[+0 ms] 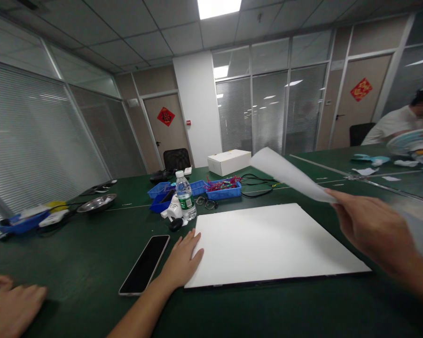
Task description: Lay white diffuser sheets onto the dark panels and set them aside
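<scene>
A flat white board point(264, 244) with a thin dark edge lies on the green table in front of me. My left hand point(183, 260) rests on its left edge, fingers stretched out and holding nothing. Over the board's right side, my right hand point(370, 230) pinches a thin white sheet of paper point(292, 176) by its near end. The sheet is raised clear of the board and slants up toward the left. Just left of my left hand lies a smartphone point(145, 265) with a dark screen.
Behind the board stand a water bottle point(185, 196), a blue tray point(224, 189) of red wires, glasses point(206, 203) and a white box point(230, 162). A metal bowl point(97, 203) is farther left. Another person's hands point(16, 305) rest at lower left; a person point(402, 122) sits far right.
</scene>
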`<state>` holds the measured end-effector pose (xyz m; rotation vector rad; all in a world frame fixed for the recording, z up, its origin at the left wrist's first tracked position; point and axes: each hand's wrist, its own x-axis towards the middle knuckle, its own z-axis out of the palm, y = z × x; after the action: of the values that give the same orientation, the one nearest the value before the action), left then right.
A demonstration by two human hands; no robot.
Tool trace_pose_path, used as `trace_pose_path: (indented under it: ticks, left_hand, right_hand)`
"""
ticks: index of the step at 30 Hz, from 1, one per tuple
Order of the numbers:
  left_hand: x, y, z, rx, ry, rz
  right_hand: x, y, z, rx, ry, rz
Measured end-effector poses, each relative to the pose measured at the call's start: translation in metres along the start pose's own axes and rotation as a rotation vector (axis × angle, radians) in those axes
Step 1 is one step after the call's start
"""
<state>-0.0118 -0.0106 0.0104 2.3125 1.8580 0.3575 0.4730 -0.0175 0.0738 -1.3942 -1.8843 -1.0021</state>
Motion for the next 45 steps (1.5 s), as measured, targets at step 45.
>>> trace_pose_path:
  ticks: [45]
  left_hand:
    - [0.005, -0.005, 0.007, -0.074, 0.03, 0.001]
  right_hand:
    - [-0.028, -0.088, 0.021, 0.83, -0.686, -0.475]
